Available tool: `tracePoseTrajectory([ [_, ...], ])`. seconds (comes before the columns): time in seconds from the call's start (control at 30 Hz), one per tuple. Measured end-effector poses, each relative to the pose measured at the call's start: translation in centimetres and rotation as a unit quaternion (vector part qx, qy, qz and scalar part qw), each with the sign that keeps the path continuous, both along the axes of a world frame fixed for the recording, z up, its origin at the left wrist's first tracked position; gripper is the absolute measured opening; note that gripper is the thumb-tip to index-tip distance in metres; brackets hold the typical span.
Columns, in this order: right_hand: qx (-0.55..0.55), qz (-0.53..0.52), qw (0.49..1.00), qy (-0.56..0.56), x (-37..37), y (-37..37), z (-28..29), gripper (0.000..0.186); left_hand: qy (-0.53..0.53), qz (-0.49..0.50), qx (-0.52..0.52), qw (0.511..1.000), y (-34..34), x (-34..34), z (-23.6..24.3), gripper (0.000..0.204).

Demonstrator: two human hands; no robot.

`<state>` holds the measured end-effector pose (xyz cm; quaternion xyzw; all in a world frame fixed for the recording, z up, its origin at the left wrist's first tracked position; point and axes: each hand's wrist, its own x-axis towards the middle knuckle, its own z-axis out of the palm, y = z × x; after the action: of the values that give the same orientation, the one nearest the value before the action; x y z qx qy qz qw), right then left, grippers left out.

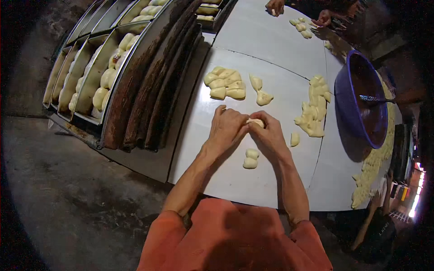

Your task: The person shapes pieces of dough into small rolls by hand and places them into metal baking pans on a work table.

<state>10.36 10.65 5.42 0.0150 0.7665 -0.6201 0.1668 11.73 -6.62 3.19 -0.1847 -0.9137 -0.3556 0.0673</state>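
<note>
My left hand (227, 125) and my right hand (266, 129) meet at the middle of the white table, fingers curled and pinched on a small piece of pale dough (255, 122). Two small rolled dough pieces (251, 159) lie touching just below my hands. Above them are a cluster of cut dough pieces (224, 82) and a loose narrow piece (260, 90). To the right of my right hand lie a short piece (294, 139) and a longer spread of dough (312, 108).
Stacked metal pans (95, 72) with dough balls and dark trays (162, 86) stand left. A purple basin (361, 117) with dark filling and a utensil sits right, beside a long dough strip (375, 171). A co-worker's hands (322, 18) handle small pieces at the far end.
</note>
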Motion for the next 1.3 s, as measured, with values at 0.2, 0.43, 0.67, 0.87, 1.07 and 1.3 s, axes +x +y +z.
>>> tracePoseTrajectory([
  [0.2, -0.199, -0.028, 0.969, -0.146, 0.3, 1.7, -0.1, 0.014, 0.034, 0.003, -0.043, 0.998, 0.5, 0.5, -0.6, 0.019],
  [0.43, -0.488, -0.076, 0.866, -0.074, 2.1, 7.0, 3.2, 0.040, -0.028, 0.016, -0.064, 0.997, 0.4, 1.0, -0.6, 0.065],
  [0.67, -0.329, -0.133, 0.930, -0.093, 3.1, 5.4, 3.6, 0.039, -0.137, -0.006, 0.227, 0.964, 4.9, 1.0, 4.7, 0.063],
  [0.87, -0.074, -0.186, 0.980, -0.001, 4.5, 7.1, 3.5, 0.014, -0.333, -0.012, 0.328, 0.884, 7.5, 1.7, 4.9, 0.046],
  [1.07, -0.145, -0.221, 0.962, 0.063, 5.0, 10.1, 5.1, 0.030, -0.133, 0.008, 0.309, 0.942, 12.7, 1.4, 4.9, 0.071],
  [1.3, -0.435, -0.224, 0.872, 0.035, 5.4, 13.6, 7.3, 0.037, 0.076, -0.124, 0.428, 0.892, 21.9, 0.5, 4.1, 0.084],
])
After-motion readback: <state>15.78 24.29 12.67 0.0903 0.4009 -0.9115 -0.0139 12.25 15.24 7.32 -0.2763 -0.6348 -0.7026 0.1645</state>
